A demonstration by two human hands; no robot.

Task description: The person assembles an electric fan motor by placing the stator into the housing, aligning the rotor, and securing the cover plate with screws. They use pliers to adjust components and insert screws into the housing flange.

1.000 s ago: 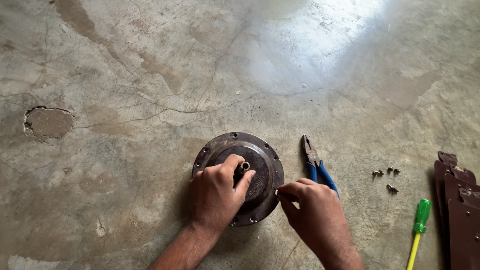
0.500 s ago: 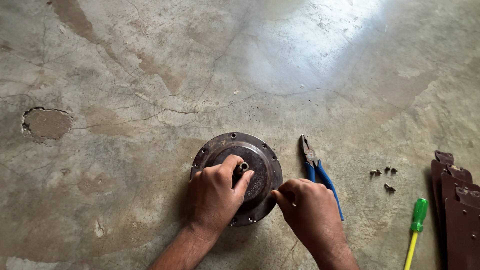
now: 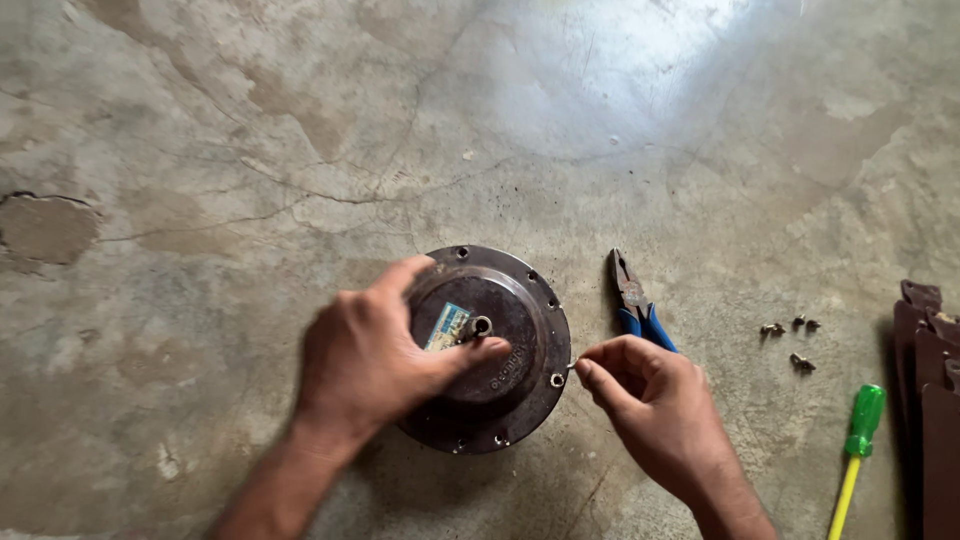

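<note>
Round dark metal motor housing (image 3: pixel 500 385) lay flat on the cracked concrete floor (image 3: pixel 250 150), low and centre in the head view, ringed by small bolt holes on its flange, a short shaft stub (image 3: pixel 481 325) standing up from its hub beside a pale label. Left hand (image 3: pixel 375 360) was spread over the housing's left half, thumb laid across the raised centre just below the shaft, fingers curled over the far rim; it gripped the housing from above. Right hand (image 3: pixel 655 405) sat just right of the flange, thumb and forefinger pinched shut on a tiny screw (image 3: pixel 571 365) at the rim, close by one bolt hole; whether the screw touched the flange could not be told. Blue-handled pliers (image 3: pixel 635 300) lay on the floor just beyond the right hand, nose pointing away. A few loose screws (image 3: pixel 790 335) were scattered farther right. A screwdriver (image 3: pixel 852 455) with green handle and yellow shank lay near the right edge, next to dark brown fan blades (image 3: pixel 930 400) partly cut off by the frame.
</note>
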